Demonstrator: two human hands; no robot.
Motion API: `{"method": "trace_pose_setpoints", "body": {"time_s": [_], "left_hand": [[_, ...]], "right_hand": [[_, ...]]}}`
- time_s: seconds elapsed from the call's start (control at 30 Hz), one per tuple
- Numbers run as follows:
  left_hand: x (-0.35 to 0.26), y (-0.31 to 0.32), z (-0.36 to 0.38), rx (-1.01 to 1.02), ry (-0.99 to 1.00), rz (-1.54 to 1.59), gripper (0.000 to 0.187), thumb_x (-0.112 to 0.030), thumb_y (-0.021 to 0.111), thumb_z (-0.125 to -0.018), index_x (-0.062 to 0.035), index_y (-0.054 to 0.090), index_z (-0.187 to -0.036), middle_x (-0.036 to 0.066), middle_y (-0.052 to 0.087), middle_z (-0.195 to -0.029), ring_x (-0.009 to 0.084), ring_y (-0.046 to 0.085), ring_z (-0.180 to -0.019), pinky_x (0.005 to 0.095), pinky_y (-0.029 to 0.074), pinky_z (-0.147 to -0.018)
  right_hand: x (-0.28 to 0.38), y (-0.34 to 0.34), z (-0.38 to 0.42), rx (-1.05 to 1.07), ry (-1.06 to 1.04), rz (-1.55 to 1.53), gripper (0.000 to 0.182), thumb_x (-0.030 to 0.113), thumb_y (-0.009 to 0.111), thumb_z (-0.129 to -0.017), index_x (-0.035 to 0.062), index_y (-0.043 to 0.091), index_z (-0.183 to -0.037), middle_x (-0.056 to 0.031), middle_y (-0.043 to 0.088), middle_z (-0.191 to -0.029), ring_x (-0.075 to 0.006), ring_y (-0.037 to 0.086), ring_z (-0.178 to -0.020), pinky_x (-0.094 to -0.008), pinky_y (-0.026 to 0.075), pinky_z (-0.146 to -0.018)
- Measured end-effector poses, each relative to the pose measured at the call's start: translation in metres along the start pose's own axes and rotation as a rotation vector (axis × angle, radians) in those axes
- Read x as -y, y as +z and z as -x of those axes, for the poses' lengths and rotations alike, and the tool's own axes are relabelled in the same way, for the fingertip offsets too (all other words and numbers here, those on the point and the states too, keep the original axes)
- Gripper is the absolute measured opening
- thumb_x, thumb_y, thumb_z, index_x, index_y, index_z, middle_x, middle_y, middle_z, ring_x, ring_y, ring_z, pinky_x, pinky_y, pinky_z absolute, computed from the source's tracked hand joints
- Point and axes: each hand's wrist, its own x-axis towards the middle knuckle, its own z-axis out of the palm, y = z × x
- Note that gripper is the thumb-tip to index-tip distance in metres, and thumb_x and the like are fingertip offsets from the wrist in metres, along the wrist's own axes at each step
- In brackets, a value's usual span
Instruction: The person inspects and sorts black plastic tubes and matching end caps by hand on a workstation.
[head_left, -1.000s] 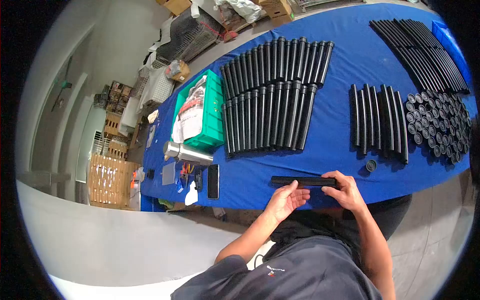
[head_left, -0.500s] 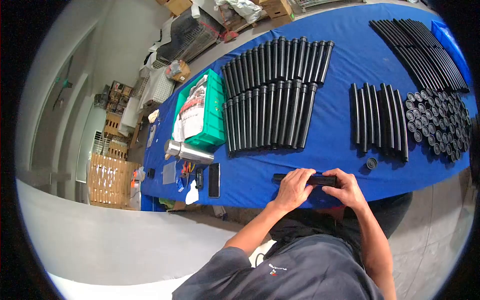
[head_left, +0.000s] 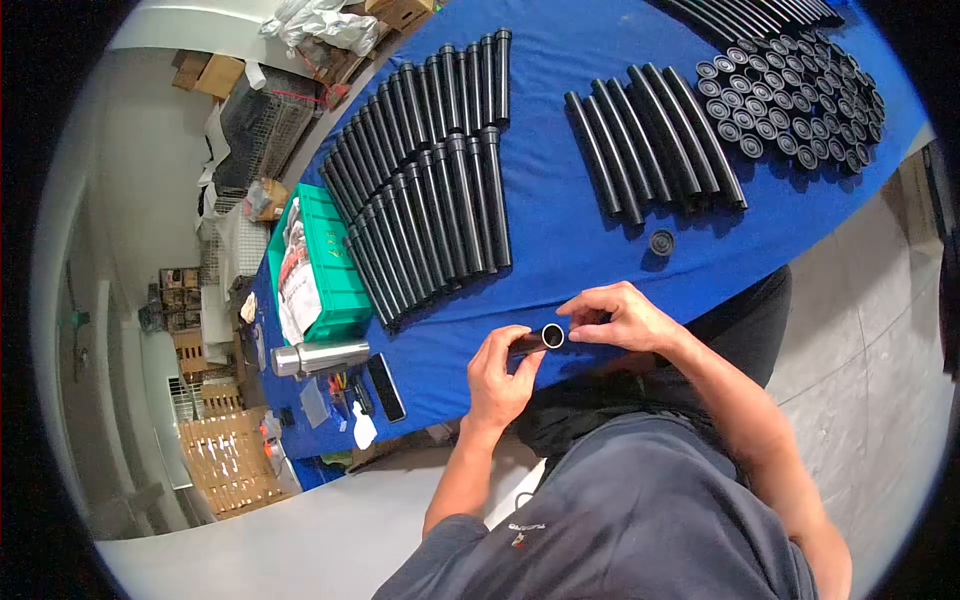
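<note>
My left hand (head_left: 499, 379) is wrapped round a short black tube (head_left: 527, 342). The tube's open end tilts up toward me and to the right, showing its pale round rim and dark hollow. Beside that rim is my right hand (head_left: 622, 318), its thumb and forefinger apart, fingertips right at the mouth of the tube. A single round black cap (head_left: 661, 242) lies on the blue cloth just beyond my right hand. Several loose black tubes (head_left: 650, 140) lie side by side behind that cap.
Round black caps (head_left: 790, 100) cluster at the right. Two rows of capped black tubes (head_left: 440, 200) lie left of centre, next to a green crate (head_left: 335, 265). A steel flask (head_left: 320, 357), a phone (head_left: 386, 388) and small tools (head_left: 340, 390) lie near the table's left edge.
The tube has turned from lying crosswise to pointing its open end up at me. My right hand has come off it. My view has swung to the right.
</note>
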Motion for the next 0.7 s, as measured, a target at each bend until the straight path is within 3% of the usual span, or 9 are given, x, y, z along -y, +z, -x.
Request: {"method": "trace_pose_setpoints", "body": {"time_s": [0.2,0.3,0.33,0.47,0.6,0.63,0.7], "left_hand": [[-0.002,-0.002,-0.001,0.021,-0.04,0.053,0.034,0.0,0.079,-0.082,0.0001,0.065,-0.113,0.014,0.071,-0.103,0.024,0.071,-0.092,0.0339,0.056,-0.082],[0.006,0.001,-0.005,0.052,0.041,-0.089,0.038,0.001,0.078,-0.081,0.0005,0.066,-0.117,0.017,0.071,-0.105,0.029,0.071,-0.093,0.0371,0.057,-0.084],[0.004,0.001,-0.008,0.071,0.072,-0.151,0.042,0.002,0.075,-0.08,0.0003,0.067,-0.121,0.019,0.07,-0.107,0.0344,0.07,-0.096,0.0406,0.057,-0.085],[0.014,0.011,-0.003,0.137,0.098,-0.219,0.053,-0.003,0.076,-0.079,0.0,0.063,-0.131,0.019,0.068,-0.113,0.0371,0.066,-0.103,0.0446,0.053,-0.093],[0.0,0.013,0.002,-0.081,0.167,-0.209,0.052,-0.008,0.079,-0.08,0.0008,0.063,-0.129,0.017,0.067,-0.115,0.0411,0.063,-0.107,0.0488,0.05,-0.097],[-0.003,0.012,0.006,-0.086,0.204,-0.167,0.046,-0.01,0.079,-0.083,0.0028,0.063,-0.125,0.017,0.069,-0.111,0.0368,0.066,-0.103,0.0431,0.052,-0.095],[0.001,0.021,0.026,0.067,-0.091,0.189,0.035,-0.01,0.075,-0.089,0.0031,0.064,-0.12,0.015,0.07,-0.107,0.0298,0.069,-0.095,0.0368,0.056,-0.088]], "right_hand": [[-0.002,0.0,0.0,0.004,-0.015,0.001,0.038,0.017,0.079,-0.087,0.0028,0.07,-0.121,-0.0099,0.075,-0.091,-0.0182,0.072,-0.085,-0.0336,0.057,-0.078],[0.005,-0.001,0.0,-0.006,0.022,-0.054,0.045,0.016,0.08,-0.086,0.0042,0.067,-0.127,-0.0085,0.073,-0.09,-0.016,0.07,-0.083,-0.0329,0.056,-0.077],[0.007,-0.001,-0.001,-0.011,0.009,0.009,0.051,0.018,0.08,-0.084,0.0038,0.063,-0.13,-0.0109,0.073,-0.09,-0.021,0.071,-0.082,-0.0357,0.056,-0.077],[0.007,0.0,-0.001,-0.034,-0.001,0.053,0.046,0.015,0.079,-0.084,0.0057,0.067,-0.127,-0.0076,0.067,-0.083,-0.0172,0.063,-0.073,-0.0334,0.052,-0.069],[0.005,0.002,0.0,-0.089,0.017,0.062,0.041,0.014,0.081,-0.082,0.0045,0.07,-0.121,-0.005,0.061,-0.076,-0.0135,0.058,-0.068,-0.0314,0.049,-0.064],[0.005,0.002,0.0,-0.095,0.038,0.07,0.04,0.015,0.082,-0.082,0.0041,0.07,-0.119,-0.0048,0.06,-0.075,-0.0133,0.057,-0.068,-0.0312,0.049,-0.064],[0.01,0.001,-0.001,-0.092,0.082,0.099,0.04,0.017,0.083,-0.082,0.0037,0.07,-0.117,-0.0047,0.06,-0.074,-0.0129,0.057,-0.067,-0.0308,0.048,-0.063]]}}
